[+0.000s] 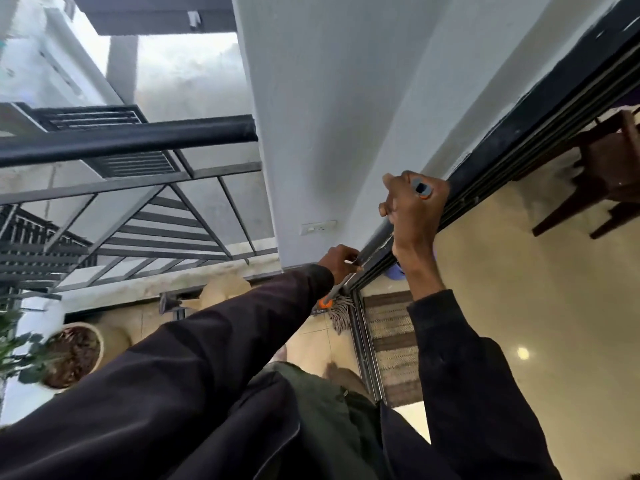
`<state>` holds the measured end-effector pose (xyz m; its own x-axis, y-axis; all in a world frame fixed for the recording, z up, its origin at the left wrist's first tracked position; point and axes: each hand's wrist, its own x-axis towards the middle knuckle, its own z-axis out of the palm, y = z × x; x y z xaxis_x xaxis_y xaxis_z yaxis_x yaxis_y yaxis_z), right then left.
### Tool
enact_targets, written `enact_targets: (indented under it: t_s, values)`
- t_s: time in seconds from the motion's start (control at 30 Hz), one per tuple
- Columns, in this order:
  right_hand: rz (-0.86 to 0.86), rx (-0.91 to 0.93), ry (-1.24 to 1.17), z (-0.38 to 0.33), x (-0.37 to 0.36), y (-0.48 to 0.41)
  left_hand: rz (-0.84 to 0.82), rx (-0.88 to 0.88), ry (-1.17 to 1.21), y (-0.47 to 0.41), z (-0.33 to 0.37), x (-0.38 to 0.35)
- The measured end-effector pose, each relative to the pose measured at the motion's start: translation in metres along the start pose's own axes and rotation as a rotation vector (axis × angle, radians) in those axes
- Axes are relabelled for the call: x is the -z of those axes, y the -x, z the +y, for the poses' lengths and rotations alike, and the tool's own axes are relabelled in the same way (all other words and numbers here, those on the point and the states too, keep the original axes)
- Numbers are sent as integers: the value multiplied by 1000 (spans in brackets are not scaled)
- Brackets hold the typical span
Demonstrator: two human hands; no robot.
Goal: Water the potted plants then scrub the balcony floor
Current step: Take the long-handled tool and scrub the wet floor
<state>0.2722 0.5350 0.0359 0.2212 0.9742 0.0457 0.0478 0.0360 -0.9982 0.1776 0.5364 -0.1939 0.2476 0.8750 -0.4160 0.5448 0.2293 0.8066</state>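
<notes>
Both hands grip a mop's long handle, which stands nearly upright beside the sliding-door frame. My right hand [414,211] closes around the grey-and-orange top end of the mop handle [421,188]. Lower down, my left hand [341,263] is wrapped around the shaft. The stringy mop head [341,311], under an orange collar, rests on the beige balcony floor [311,344] at the foot of the door track. A potted plant [71,355] in a pale pot with dark soil and green leaves stands at the left.
A black metal railing [138,136] runs along the balcony's left side. A white wall [329,116] with a socket stands ahead. The dark door track [367,348] borders a striped mat [394,337] indoors. A dark wooden chair [602,174] stands inside at right.
</notes>
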Motion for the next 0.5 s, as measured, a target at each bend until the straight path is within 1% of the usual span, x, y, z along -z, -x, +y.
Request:
enact_targets:
  t_s: [0.1,0.17,0.23,0.33,0.4,0.5]
  values:
    - [19,-39,57,17,-5,-9,4,29,4,-8,-2,8]
    - [-25,-54,77,26,-9,-14,34,60,26,-9,-1,12]
    - [-82,-20,56,33,-11,-18,74,77,30,-10,1,17]
    - [-145,77,30,39,-15,-28,138,72,34,-13,1,22]
    - [-138,104,44,44,-19,-35,175,74,79,-14,1,27]
    - [-107,117,110,54,-28,-49,273,45,157,-15,3,32]
